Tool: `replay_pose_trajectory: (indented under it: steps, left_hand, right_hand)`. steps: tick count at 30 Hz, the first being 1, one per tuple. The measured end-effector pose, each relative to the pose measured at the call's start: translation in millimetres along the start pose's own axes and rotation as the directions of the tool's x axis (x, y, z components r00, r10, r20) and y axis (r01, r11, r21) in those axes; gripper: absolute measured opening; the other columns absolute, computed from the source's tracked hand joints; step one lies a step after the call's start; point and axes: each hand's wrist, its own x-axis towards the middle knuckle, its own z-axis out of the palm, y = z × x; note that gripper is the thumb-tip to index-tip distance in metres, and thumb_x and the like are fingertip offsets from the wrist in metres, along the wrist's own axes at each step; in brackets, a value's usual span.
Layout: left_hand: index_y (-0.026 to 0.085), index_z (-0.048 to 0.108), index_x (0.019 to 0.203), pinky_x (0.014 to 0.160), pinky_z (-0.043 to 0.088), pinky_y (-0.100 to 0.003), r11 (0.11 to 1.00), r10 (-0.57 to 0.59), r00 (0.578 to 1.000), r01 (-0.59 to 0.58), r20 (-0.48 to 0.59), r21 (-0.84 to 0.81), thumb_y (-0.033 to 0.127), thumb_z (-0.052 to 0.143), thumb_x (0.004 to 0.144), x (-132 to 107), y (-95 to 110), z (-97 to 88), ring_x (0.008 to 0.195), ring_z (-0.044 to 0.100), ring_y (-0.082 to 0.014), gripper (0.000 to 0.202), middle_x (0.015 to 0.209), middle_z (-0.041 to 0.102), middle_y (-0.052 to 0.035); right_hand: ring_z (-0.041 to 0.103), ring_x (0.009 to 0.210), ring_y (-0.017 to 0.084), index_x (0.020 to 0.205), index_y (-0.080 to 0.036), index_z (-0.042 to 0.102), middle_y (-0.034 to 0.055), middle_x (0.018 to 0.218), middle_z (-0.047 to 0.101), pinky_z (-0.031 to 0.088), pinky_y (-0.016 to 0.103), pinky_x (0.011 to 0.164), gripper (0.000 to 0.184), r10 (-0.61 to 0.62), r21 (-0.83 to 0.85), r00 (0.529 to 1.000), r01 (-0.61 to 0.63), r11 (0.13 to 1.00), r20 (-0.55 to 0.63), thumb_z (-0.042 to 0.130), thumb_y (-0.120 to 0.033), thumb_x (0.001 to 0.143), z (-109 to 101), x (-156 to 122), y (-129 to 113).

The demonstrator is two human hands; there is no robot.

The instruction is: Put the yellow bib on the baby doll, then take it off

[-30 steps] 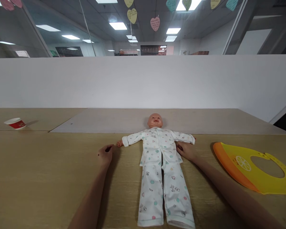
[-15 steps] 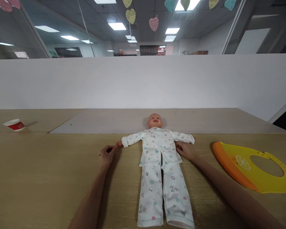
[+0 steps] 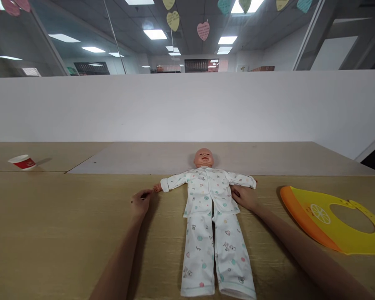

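Observation:
A baby doll [image 3: 203, 158] lies on its back with both arms spread. It wears a white patterned long-sleeved top [image 3: 196, 192] and matching trousers [image 3: 198, 254]. On the left side, my left hand [image 3: 141, 202] has finger and thumb pinched together at the fingers of the doll's hand [image 3: 157, 188]. My right hand [image 3: 244, 197] rests beside the doll's body, just below the other sleeve [image 3: 242, 180]. Its fingers are curled in against the side edge of the top, and the fingertips are partly hidden there.
A yellow and orange silicone bib [image 3: 334, 221] lies to the right of my right forearm. At the far left a red and white paper cup [image 3: 23, 162] stands on the wooden table [image 3: 65, 233]. A low white wall [image 3: 156, 108] with glass above it borders the back.
The whole view has shifted very slightly. Both hands and the doll keep practically the same places.

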Motion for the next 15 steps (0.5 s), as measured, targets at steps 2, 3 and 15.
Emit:
replay_pose_trajectory:
  steps: [2, 3, 15]
  left_hand:
    - [0.014, 0.069, 0.075, 0.069, 0.049, -0.029, 1.000, -0.002, 1.000, 0.001, 0.018, 0.030, 0.028, 0.061, 0.071, -2, 1, -2.0, 0.076, 0.064, -0.0216, 0.016, 0.079, 0.073, -0.0076]
    - [0.014, 0.069, 0.074, 0.066, 0.048, -0.029, 0.999, 0.000, 1.000, -0.001, 0.027, 0.054, 0.031, 0.060, 0.072, -2, 1, -2.7, 0.073, 0.063, -0.0217, 0.019, 0.075, 0.072, -0.0064]
    - [0.014, 0.069, 0.075, 0.066, 0.048, -0.028, 0.999, 0.032, 0.999, -0.032, 0.017, 0.015, 0.034, 0.062, 0.071, 3, -13, 2.4, 0.074, 0.064, -0.0209, 0.022, 0.078, 0.071, -0.0073]
  right_hand:
    - [0.058, 0.073, 0.015, 0.082, -0.018, 0.057, 0.0049, 0.083, 0.067, 0.031, 0.023, 0.064, 0.018, -0.004, 0.003, 1.000, 0.003, 1.000, 0.007, 0.043, -0.026, 0.089, 0, 0, 0]
    - [0.058, 0.073, 0.015, 0.083, -0.018, 0.057, 0.0048, 0.083, 0.067, 0.031, 0.023, 0.064, 0.018, -0.008, 0.005, 1.000, 0.008, 1.000, 0.009, 0.043, -0.026, 0.089, 0, 0, 0]
    - [0.057, 0.072, 0.015, 0.082, -0.017, 0.057, 0.0045, 0.082, 0.067, 0.032, 0.023, 0.064, 0.019, -0.037, 0.031, 0.999, 0.037, 0.999, -0.016, 0.042, -0.027, 0.089, 2, 0, 3]
